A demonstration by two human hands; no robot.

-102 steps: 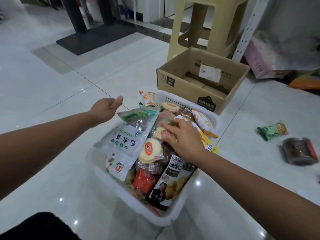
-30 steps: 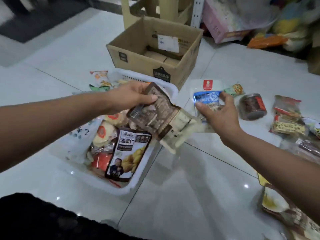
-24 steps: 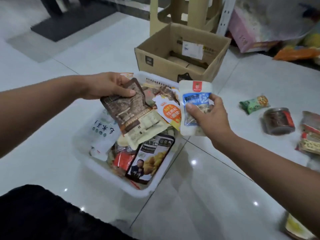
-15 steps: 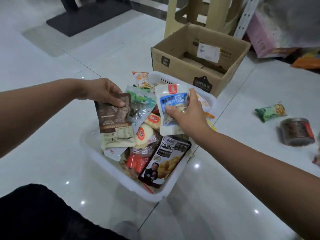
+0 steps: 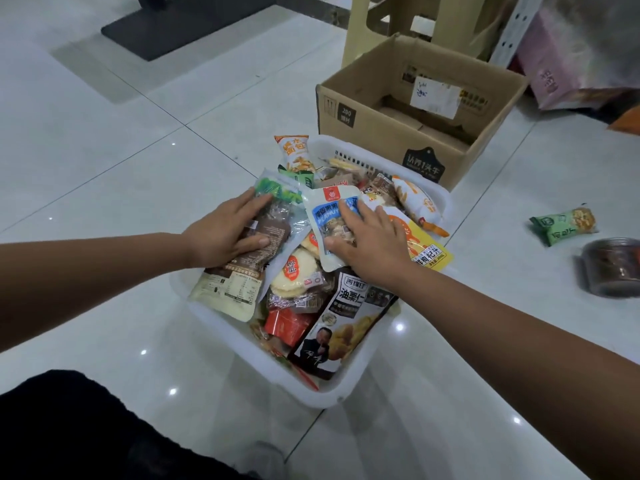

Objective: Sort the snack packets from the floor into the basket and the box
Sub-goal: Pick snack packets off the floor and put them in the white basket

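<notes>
Pressing your flat left hand (image 5: 225, 237) and right hand (image 5: 367, 240) on the heaped basket (image 5: 346, 393), you have an empty-looking box (image 5: 381, 133) and a green packet (image 5: 562, 225) left on the floor (image 5: 138, 168).

One head-worn wide-angle view, tilted down at the floor (image 5: 104, 161)
We look forward and steeply down from close above: the basket (image 5: 346, 396) fills mid-frame near us, the box (image 5: 377, 133) stands just beyond it at 1 o'clock, and floor tiles run out toward 10 o'clock.
</notes>
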